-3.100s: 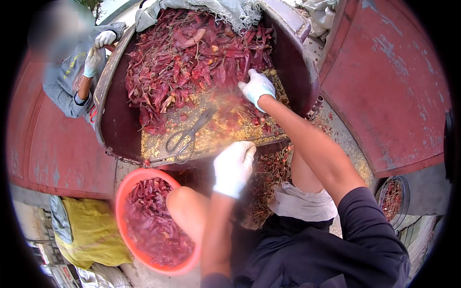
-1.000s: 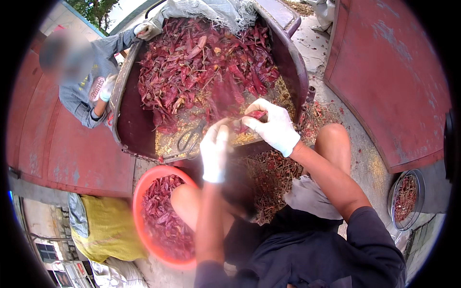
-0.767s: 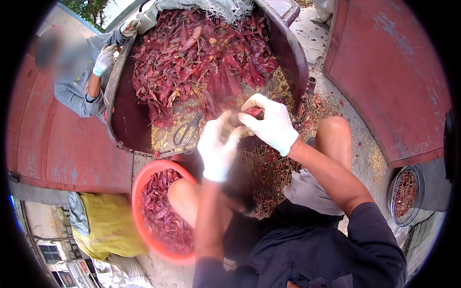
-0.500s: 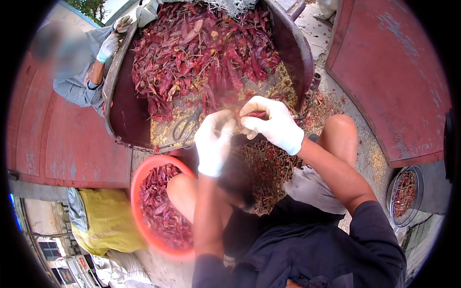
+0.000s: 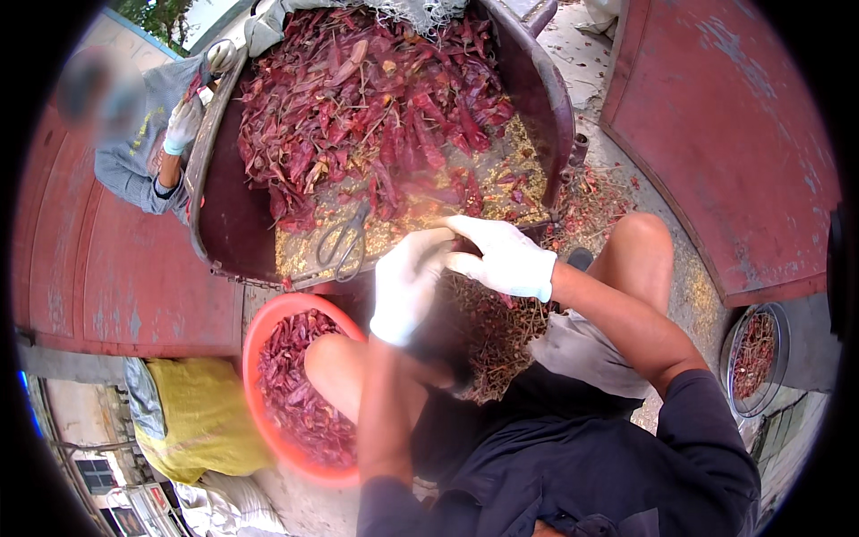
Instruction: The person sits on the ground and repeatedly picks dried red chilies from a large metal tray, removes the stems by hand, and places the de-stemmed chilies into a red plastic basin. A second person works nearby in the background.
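Both hands wear white gloves and meet at the centre of the frame, just below the near rim of a big dark metal pan (image 5: pixel 234 224). The left hand (image 5: pixel 407 282) is blurred, its fingers curled upward toward the right hand (image 5: pixel 501 258), whose fingers pinch at the same spot; whatever small thing they share is too blurred to make out, so I cannot tell what either one grips. The pan fills the upper middle of the frame, heaped with dried red chillies (image 5: pixel 376 107), with yellow seeds spread along its near side. A pair of scissors (image 5: pixel 344 243) lies on those seeds, just left of the hands. Below the left hand, at lower left, an orange basin (image 5: pixel 255 358) holds more chillies. Chilli stems (image 5: pixel 501 336) litter the ground beneath the hands. At upper left another person's gloved hand (image 5: pixel 183 125) rests at the pan's rim.
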`<act>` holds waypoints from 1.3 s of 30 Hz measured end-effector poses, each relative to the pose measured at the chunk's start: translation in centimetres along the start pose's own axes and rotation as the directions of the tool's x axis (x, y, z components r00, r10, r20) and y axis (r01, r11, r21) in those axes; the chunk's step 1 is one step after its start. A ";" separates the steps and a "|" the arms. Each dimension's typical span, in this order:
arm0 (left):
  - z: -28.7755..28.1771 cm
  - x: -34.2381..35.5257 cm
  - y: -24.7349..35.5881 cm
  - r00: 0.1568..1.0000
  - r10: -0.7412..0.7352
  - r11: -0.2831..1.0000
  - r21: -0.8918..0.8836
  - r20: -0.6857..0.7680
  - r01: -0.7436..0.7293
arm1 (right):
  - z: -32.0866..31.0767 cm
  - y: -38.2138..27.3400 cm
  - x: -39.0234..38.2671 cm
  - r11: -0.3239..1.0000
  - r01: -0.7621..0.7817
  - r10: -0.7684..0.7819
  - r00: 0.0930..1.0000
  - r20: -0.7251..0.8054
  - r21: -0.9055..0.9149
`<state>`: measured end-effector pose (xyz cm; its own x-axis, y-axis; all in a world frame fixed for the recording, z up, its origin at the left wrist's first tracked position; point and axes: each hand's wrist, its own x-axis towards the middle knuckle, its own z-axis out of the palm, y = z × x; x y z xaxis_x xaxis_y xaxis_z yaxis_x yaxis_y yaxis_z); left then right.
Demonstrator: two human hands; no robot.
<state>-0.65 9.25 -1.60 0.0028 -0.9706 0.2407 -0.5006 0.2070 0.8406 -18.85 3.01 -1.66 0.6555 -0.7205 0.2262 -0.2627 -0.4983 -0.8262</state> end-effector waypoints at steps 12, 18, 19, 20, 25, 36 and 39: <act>-0.6 -0.2 1.0 0.998 0.027 0.996 0.082 0.060 -0.032 | -1.4 -1.5 -0.1 0.932 -0.344 0.317 0.926 0.204 0.112; 0.8 -0.9 1.4 0.958 -0.274 0.933 -0.266 -0.081 0.244 | -2.4 -2.3 0.3 0.855 -0.456 0.333 0.847 0.415 0.246; 1.0 -0.8 1.8 0.942 -0.330 0.864 -0.423 -0.061 0.275 | -2.4 -2.2 0.2 0.865 -0.418 0.286 0.866 0.411 0.279; 1.0 -0.7 1.5 0.928 -0.372 0.743 -0.607 -0.025 0.281 | -2.4 -2.1 0.1 0.872 -0.378 0.238 0.882 0.406 0.311; -0.1 0.5 -1.4 0.888 -0.459 0.304 -0.934 0.026 0.185 | -0.4 -2.7 -1.4 0.876 -0.292 0.048 0.845 0.533 0.384; 5.0 3.7 -1.0 0.950 0.279 0.777 0.615 -0.142 -0.136 | -0.7 -2.6 -1.2 0.695 -0.455 -0.015 0.765 0.644 0.557; 6.2 4.7 -1.7 0.966 0.238 0.660 0.747 -0.103 -0.082 | -1.3 -2.5 -0.8 0.722 -0.462 0.035 0.769 0.638 0.516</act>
<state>-5.12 3.55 -4.89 -0.0269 -0.8756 0.4823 -0.9771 0.1249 0.1723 -19.59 4.22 0.91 0.9467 -0.2639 -0.1848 -0.1269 0.2216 -0.9668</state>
